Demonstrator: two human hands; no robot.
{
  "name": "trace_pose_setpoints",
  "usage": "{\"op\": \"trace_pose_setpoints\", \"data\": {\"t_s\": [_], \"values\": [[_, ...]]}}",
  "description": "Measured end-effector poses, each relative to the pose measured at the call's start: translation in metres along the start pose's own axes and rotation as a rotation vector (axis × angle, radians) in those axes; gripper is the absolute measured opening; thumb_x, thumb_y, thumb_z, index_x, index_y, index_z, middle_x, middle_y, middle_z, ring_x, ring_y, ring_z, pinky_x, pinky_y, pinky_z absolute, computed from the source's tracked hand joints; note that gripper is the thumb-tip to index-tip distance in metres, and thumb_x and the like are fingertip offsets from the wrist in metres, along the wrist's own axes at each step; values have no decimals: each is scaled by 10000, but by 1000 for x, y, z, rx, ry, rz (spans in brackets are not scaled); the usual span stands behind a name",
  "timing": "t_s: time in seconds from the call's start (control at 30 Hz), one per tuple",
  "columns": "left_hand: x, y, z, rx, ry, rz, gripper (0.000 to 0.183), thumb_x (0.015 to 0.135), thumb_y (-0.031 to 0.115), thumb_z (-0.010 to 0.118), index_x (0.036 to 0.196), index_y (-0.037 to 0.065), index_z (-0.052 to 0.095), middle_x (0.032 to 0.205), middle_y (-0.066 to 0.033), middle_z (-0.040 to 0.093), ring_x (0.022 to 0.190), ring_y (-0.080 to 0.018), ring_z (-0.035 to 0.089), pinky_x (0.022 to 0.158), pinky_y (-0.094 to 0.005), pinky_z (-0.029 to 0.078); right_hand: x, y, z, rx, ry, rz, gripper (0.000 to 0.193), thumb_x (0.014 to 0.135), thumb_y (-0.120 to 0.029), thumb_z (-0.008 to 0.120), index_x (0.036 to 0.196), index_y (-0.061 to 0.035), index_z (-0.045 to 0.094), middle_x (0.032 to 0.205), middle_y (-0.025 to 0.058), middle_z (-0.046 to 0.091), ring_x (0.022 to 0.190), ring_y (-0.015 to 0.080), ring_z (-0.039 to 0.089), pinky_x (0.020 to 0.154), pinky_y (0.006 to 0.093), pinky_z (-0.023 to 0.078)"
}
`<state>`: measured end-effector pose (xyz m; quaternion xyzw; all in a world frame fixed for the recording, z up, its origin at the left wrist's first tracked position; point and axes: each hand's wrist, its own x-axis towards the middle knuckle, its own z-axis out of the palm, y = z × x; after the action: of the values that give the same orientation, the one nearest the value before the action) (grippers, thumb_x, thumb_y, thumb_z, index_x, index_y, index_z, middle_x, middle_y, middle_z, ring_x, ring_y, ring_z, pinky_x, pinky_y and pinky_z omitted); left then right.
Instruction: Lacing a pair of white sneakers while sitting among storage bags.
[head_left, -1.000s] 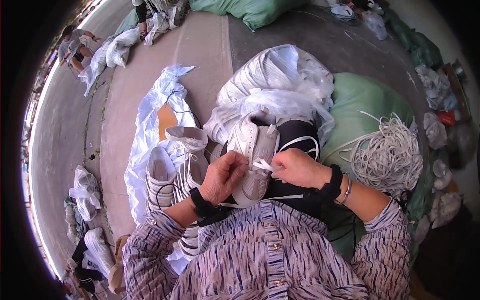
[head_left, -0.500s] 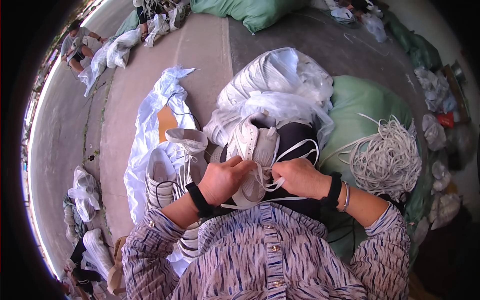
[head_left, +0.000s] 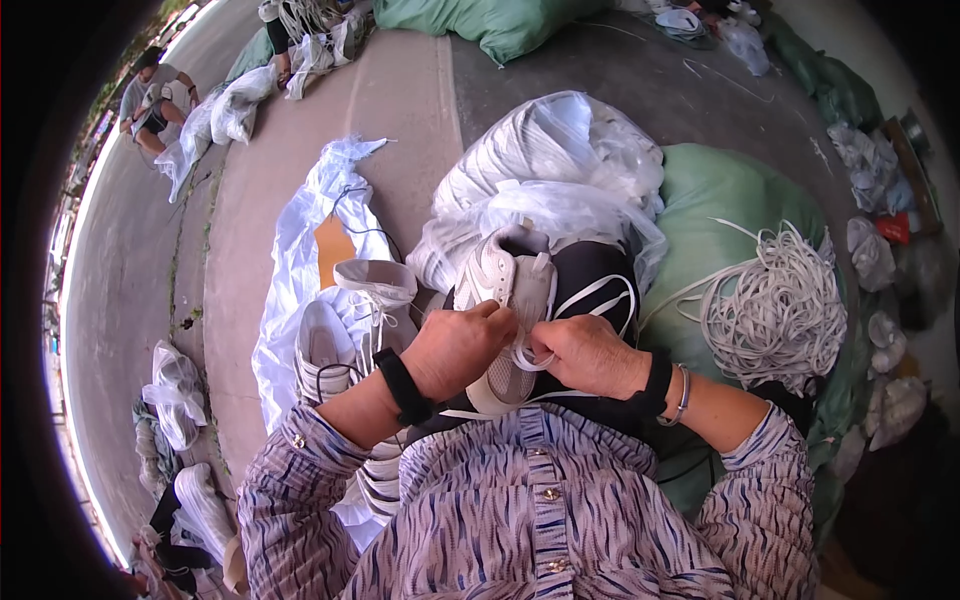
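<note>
A beige sneaker [head_left: 500, 275] rests on my dark-trousered lap, its toe pointing toward me. A pale shoelace [head_left: 590, 290] runs from it in a loop over my knee. At the shoe's left side, my left hand [head_left: 463, 347] is closed, the fingertips pinched at the lacing. My right hand [head_left: 590, 352] is closed on the right, thumb and finger pinching the lace over the shoe's front. What lies exactly between the left fingertips is hidden, though they are at the lace. Several more beige shoes [head_left: 373, 285] stand to my left.
A big tangle of pale laces [head_left: 775, 310] lies on a green sack [head_left: 740, 190] at my right. Ahead is a clear plastic bag of shoes [head_left: 550, 150]. White sheeting [head_left: 290, 270] spreads under the shoes at left. Another person [head_left: 155, 100] sits far left beside plastic bags.
Both hands have come closer together over the shoe. The left hand has moved slightly right and up, the right hand slightly left. The lace loop between them has become smaller.
</note>
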<state>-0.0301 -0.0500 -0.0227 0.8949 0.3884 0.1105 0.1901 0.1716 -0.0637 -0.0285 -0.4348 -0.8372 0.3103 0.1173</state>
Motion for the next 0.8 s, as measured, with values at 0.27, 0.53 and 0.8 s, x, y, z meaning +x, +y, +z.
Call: {"op": "trace_pose_setpoints", "data": {"t_s": [0.27, 0.53, 0.8], "values": [[1, -14, 2, -2, -9, -19, 153, 852, 178, 559, 876, 29, 538, 770, -111, 601, 646, -282, 639, 581, -367, 513, 4, 29, -83, 1102, -336, 364, 169, 874, -167, 596, 820, -7, 611, 560, 2, 535, 389, 13, 379, 352, 151, 279], [-13, -30, 7, -591, -14, -282, 119, 844, 139, 578, 875, 31, 537, 757, -109, 600, 649, -257, 628, 630, -343, 495, 3, 34, -74, 1115, -132, 446, 349, 898, -315, 583, 656, -67, 542, 530, -16, 474, 408, 19, 362, 364, 157, 265], [-14, -8, 14, -294, 128, -267, 105, 847, 121, 553, 928, 70, 511, 874, -126, 596, 793, -348, 604, 671, -412, 488, 1, 49, -92, 752, 50, 493, 323, 833, -282, 655, 596, -95, 539, 539, -57, 453, 454, 10, 393, 409, 162, 293]]}}
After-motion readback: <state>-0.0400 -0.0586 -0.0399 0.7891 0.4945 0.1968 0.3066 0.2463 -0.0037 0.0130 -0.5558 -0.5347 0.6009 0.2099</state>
